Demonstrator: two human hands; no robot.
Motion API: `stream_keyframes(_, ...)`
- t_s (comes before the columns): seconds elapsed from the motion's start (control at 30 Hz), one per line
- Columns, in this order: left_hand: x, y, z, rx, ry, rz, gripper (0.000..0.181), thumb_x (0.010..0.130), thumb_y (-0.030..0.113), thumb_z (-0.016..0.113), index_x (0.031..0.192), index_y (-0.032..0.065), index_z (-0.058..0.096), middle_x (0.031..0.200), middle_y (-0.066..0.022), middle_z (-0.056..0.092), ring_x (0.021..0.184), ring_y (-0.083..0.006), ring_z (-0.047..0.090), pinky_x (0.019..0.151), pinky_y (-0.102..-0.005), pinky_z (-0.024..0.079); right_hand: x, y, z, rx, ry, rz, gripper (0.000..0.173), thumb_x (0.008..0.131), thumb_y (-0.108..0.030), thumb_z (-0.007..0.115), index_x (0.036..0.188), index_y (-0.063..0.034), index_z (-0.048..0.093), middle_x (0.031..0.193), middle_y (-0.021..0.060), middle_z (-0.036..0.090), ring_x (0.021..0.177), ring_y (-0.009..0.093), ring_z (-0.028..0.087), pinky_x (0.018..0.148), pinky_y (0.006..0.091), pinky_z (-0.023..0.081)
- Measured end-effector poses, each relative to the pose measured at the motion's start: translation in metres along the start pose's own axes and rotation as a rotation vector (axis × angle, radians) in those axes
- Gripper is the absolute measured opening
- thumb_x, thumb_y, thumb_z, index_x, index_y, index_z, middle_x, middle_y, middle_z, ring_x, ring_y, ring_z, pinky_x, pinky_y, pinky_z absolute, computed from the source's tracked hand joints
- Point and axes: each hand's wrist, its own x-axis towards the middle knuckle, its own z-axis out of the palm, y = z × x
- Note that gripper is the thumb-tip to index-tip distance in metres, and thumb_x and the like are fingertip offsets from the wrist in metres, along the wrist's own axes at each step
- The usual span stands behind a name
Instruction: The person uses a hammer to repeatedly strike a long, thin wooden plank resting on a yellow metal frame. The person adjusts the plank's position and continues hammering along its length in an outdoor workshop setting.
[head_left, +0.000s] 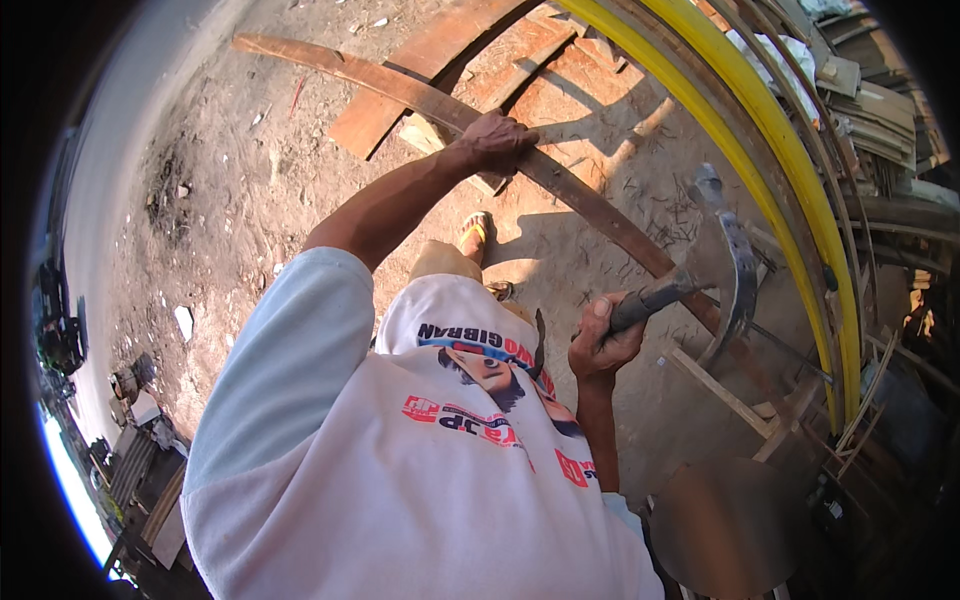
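Note:
My left hand (496, 141) is closed around a long, narrow wooden board (592, 206), which slants from the upper left down to the right. In my right hand (606, 341) is a claw hammer (656, 296), gripped by its dark handle. The hammer's metal head is raised in front of the board's right part and hides some of it. Below the board near my left hand, shorter wooden pieces (424, 135) lie on the ground. A wide, reddish-brown plank (364, 124) passes beneath the board's left part.
Yellow-painted long timbers (799, 142) run along the right side. Thin, dark nail-like pieces (664, 221) litter the dirt ground. A wooden frame (724, 390) supports the lower right area. Stacked boards (874, 124) stand at upper right. My sandalled foot (474, 232) is below the board.

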Motion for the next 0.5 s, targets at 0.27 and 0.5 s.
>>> stream_keyframes(0.27, 0.000, 0.007, -0.006, -0.024, -0.043, 0.001, 0.035, 0.075, 0.028, 0.078, 0.102, 0.0137, 0.061, 0.093, -0.0055, 0.067, 0.096, -0.0262, 0.070, 0.083, -0.0446, 0.053, -0.008, 0.057, 0.005, -0.348, -0.419, 0.436, 0.037, 0.105, -0.035, 0.060, 0.099, 0.0008, 0.051, 0.068, 0.0144, 0.056, 0.063, 0.025, 0.060, 0.060, 0.0452, 0.045)
stream_keyframes(0.5, -0.003, 0.005, 0.001, -0.014, 0.067, 0.010, 0.031, 0.076, 0.024, 0.076, 0.101, 0.0129, 0.062, 0.086, -0.0085, 0.067, 0.090, -0.0290, 0.071, 0.079, -0.0451, 0.056, 0.048, -0.061, -0.020, 0.141, 0.042, -0.145, 0.030, 0.106, -0.031, 0.056, 0.102, -0.0021, 0.047, 0.072, 0.0072, 0.054, 0.057, 0.016, 0.054, 0.053, 0.0323, 0.046)
